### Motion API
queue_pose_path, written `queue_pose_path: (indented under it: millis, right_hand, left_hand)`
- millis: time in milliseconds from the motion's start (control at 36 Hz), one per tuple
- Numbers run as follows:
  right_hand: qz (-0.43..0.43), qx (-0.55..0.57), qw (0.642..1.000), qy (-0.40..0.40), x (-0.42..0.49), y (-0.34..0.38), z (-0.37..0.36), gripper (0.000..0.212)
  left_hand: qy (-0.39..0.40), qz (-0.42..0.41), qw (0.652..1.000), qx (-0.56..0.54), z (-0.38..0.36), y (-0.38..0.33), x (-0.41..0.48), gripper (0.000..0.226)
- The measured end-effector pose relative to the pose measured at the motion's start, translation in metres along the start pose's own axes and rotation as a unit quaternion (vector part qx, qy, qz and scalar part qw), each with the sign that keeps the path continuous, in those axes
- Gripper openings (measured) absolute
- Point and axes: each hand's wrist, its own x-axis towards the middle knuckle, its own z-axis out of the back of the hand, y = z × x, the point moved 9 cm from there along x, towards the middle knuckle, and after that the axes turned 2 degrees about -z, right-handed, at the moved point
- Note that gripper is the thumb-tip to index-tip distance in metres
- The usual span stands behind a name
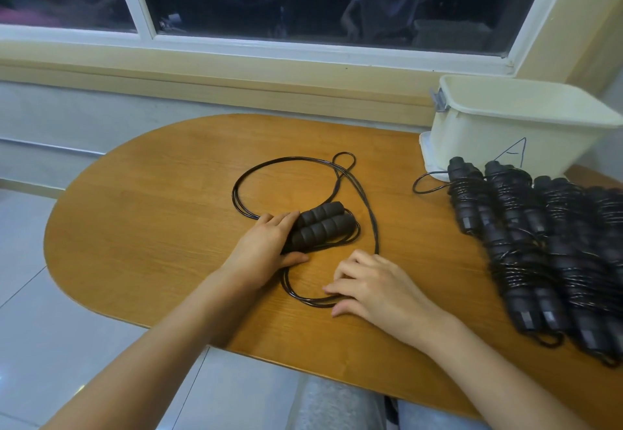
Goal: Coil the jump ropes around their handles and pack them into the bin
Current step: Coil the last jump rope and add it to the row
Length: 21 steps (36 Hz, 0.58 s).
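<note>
Two black foam handles [322,225] of a jump rope lie side by side in the middle of the wooden table [161,200]. My left hand [266,251] grips their near ends, fingers over the top and thumb below. The thin black rope [256,173] sprawls in loose loops around the handles. My right hand [374,286] rests on the table with bent fingers over the rope's near loop; a pinch cannot be made out. A cream bin [505,133] marked "A" stands at the back right.
Several coiled jump ropes [546,244] lie packed in rows on the table's right side, in front of the bin. A window sill and wall run behind the table. The table's rounded left end and front edge border a tiled floor.
</note>
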Motion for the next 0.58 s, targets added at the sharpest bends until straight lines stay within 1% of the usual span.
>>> queue_pose_path:
  millis: [83,111,250,361,444,528,583]
  right_hand:
    - [0.035,-0.012,0.999,-0.031,0.002,0.009,0.001,0.017]
    - [0.041,-0.018,0.998,-0.035,0.002,0.010,0.001,0.014]
    - [0.043,-0.045,0.997,-0.036,-0.002,0.009,0.002,0.012]
    - [0.033,-0.081,0.996,-0.035,-0.007,0.001,0.000,0.011]
    - [0.010,-0.065,0.997,-0.041,-0.009,-0.007,0.004,0.015]
    - [-0.002,-0.043,0.998,-0.044,-0.007,-0.012,0.010,0.017]
    - [-0.008,-0.029,0.999,-0.037,-0.008,-0.019,0.012,0.016]
  left_hand:
    - [0.023,0.004,1.000,0.021,0.001,-0.002,0.004,0.088]
    - [0.028,0.005,0.999,0.030,0.002,-0.002,0.005,0.086]
    - [0.045,0.009,0.995,0.090,0.001,-0.007,0.011,0.079]
    - [0.043,-0.008,0.993,0.113,0.001,-0.013,0.013,0.074]
    - [0.042,-0.013,0.994,0.105,0.000,-0.014,0.014,0.073]
    - [0.040,-0.015,0.997,0.071,0.001,-0.012,0.013,0.074]
    - [0.025,-0.013,0.999,0.046,0.005,-0.010,0.013,0.073]
